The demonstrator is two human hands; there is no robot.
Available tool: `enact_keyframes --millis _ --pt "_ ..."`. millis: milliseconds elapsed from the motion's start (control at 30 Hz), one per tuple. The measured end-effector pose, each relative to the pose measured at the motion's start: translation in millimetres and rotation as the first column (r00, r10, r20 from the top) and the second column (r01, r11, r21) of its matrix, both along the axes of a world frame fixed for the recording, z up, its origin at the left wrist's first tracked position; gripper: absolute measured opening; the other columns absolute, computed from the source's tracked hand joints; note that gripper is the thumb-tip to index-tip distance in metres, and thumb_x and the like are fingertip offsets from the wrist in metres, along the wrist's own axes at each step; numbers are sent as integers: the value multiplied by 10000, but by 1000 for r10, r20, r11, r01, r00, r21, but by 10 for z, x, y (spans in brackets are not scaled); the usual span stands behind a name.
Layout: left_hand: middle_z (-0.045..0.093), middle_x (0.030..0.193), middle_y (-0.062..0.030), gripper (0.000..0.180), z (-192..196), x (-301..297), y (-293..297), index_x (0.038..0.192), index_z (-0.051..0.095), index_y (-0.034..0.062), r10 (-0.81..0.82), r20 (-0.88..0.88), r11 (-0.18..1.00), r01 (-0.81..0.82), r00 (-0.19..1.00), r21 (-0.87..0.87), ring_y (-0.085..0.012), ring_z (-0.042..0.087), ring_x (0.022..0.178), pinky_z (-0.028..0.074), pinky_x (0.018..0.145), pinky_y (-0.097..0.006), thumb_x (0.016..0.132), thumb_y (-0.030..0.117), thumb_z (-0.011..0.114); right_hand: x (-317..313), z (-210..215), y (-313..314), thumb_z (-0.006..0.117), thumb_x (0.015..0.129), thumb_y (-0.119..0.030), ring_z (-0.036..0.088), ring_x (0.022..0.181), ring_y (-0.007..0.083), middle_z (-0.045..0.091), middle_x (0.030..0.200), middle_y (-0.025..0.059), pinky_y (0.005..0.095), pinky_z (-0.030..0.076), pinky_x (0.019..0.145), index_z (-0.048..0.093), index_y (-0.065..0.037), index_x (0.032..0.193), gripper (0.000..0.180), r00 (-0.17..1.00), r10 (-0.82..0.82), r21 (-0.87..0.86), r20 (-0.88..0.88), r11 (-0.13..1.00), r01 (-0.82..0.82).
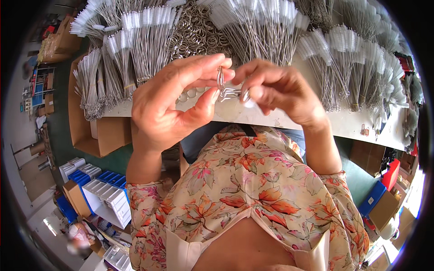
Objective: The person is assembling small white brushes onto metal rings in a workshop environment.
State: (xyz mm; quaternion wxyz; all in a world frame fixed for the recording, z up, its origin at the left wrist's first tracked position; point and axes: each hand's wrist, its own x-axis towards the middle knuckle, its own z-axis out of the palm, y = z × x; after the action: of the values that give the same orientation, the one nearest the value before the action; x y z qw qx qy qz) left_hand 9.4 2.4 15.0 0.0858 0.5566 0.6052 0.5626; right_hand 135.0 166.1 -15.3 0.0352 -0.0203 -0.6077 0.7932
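My left hand [169, 101] pinches a metal ring [220, 81] between thumb and forefinger, raised in front of me above the table edge. My right hand [275, 90] grips the looped wire ends of thin brushes [235, 94] that meet the ring. Both hands touch at the fingertips. Behind them the white table [343, 122] carries bundles of wire brushes with white bristle tips [149, 40] and a heap of loose metal rings [194, 34].
More brush bundles [357, 63] cover the right of the table. An open cardboard box [97, 131] stands at the left below the table. Blue and white plastic bins [101, 187] sit on the floor at lower left, cartons at lower right [384, 207].
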Motion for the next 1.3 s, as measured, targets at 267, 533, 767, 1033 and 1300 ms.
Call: enact_keyframes --millis 267,533,767,1033,1300 --pt "585 988 -269 355 127 -71 139 1090 498 -167 50 -344 982 16 938 186 -276 615 878 534 745 -323 749 -90 561 -102 503 -182 610 843 -138 437 516 37 563 698 4 174 347 440 633 7 888 153 958 -271 25 -90 961 274" --pt "602 997 -225 297 182 -180 120 1032 544 -149 25 -240 996 -5 971 87 -243 620 868 512 759 -302 739 -121 504 -183 424 -95 656 799 -96 483 547 37 597 715 13 169 388 449 625 9 872 132 980 -180 109 -85 976 189" --pt "589 970 -262 325 221 -182 -22 1042 508 -179 -96 33 995 96 995 6 -239 622 831 542 717 -308 724 -117 489 -71 314 -143 663 795 -123 562 673 68 633 767 23 215 458 608 639 -8 881 145 980 -160 331 -115 924 190" --pt "568 952 -323 396 729 -358 -1285 1044 467 -234 328 -183 944 -318 927 83 -272 628 685 504 559 -278 771 53 449 -352 -434 -382 611 763 -37 613 716 191 636 803 81 292 493 641 627 -69 884 126 979 38 770 -199 624 132" --pt "559 1004 -297 347 860 -24 -2531 1033 508 -200 686 -118 727 -684 718 64 -270 600 736 499 658 -300 711 -83 458 -623 -764 -1098 601 664 -72 622 694 195 608 695 58 285 479 562 566 -53 746 91 936 339 982 -95 -122 144"
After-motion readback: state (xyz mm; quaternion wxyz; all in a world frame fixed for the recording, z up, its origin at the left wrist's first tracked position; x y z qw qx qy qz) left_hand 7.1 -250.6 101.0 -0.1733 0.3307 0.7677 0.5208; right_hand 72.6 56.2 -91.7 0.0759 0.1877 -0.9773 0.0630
